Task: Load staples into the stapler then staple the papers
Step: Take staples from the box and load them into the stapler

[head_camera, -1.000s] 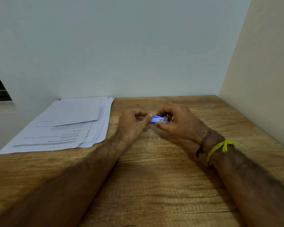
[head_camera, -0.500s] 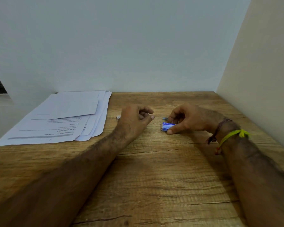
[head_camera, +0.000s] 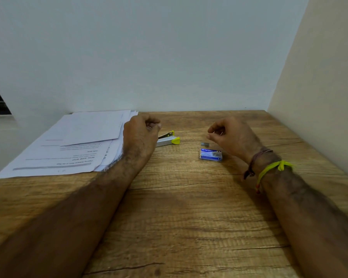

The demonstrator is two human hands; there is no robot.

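The left hand (head_camera: 141, 135) hovers over the near end of the stapler (head_camera: 167, 139), fingers curled in on themselves; it may be pinching a strip of staples at its fingertips, but nothing can be made out there, so I cannot tell whether it grasps anything. The right hand (head_camera: 232, 137) floats above the worktop (head_camera: 189, 207) with thumb and forefinger drawn close together, and whether a sliver of staples sits between them is too small to tell. The stapler lies on its side just right of the left hand, silver body with a yellow nose, and its top looks lifted away from the base, which I take to mean the magazine is opened to receive staples. Between the hands, nearer the right, the staple box (head_camera: 211, 154), small and blue, lies flat on the wood, and just beyond it rests a short grey piece (head_camera: 205, 144), likely a loose strip of staples or the box's inner tray; what remains inside the box cannot be seen. My reading is that box and strip were parked within reach of the right hand so it can feed the stapler while the left steadies it. The papers (head_camera: 72, 145) lie fanned in a loose stack at the far left of the worktop, partly under the left wrist, not yet stapled. A yellow band (head_camera: 273, 167) and a dark thread circle the right wrist.
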